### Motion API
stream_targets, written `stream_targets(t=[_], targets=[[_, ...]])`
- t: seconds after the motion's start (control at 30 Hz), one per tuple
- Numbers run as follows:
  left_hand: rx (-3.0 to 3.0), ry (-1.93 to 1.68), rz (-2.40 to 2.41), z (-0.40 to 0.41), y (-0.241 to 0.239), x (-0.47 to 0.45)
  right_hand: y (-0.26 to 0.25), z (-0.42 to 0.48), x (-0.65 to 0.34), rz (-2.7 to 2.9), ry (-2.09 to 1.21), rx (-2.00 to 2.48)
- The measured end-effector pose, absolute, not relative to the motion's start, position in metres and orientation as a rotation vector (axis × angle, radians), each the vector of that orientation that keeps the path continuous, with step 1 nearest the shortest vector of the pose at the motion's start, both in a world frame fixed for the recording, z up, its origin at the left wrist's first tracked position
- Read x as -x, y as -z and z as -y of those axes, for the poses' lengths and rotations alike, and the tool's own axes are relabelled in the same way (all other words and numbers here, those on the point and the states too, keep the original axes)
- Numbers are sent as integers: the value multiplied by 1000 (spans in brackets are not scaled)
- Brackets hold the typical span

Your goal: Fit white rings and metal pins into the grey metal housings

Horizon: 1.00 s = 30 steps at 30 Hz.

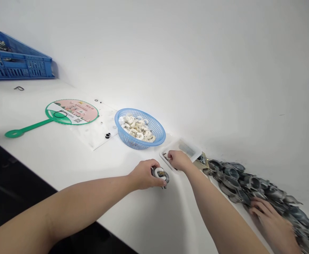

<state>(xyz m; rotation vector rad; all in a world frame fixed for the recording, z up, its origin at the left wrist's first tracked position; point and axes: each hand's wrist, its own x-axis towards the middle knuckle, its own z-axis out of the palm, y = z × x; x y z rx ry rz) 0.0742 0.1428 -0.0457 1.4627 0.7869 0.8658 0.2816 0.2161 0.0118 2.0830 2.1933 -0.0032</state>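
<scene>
- The small metal fitting (160,175), with a white ring around it, sits in the person's left hand (143,174), at the front of the counter (64,158) and just beside the clear plastic tray (182,149).
- The left hand's grip is clenched on the fitting, with the fingers wrapped over its white part and the metal showing past them.
- The right hand (179,159) reaches over the near corner of the tray, its fingers down among small dark metal pieces (166,157). Whether that grip has closed on one cannot be told.
- To the right of the tray, a heap of grey metal castings (239,180) lies along the wall. Another person's hand (272,220) rests on it, apart from the person's own two.
- Behind the hands stands a blue plastic basket (140,128) full of white rings (137,128).
- Left of the basket, black rings (107,135) lie on a clear plastic sheet (96,130), which a green-handled paper fan (72,112) partly overlaps.
- Far left, at the back, sits a blue plastic crate (19,61) holding metal parts.
</scene>
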Motion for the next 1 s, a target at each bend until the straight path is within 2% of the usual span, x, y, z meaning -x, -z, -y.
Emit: stream_targets(t=[0.53,0.73,0.87,1.0], targets=[[-1461,-845,-789,-144,48,-75,2,-218,-299,-2489,165,-2528],[-1478,-842,-804,-144,48,-75,-8,-217,-297,-2411,383,-3449],[-1479,-841,-802,-143,47,-74,-19,-215,-295,-2437,415,-3514],[-1476,-856,-795,-142,46,-74,-27,-204,-290,-2380,545,-3867]])
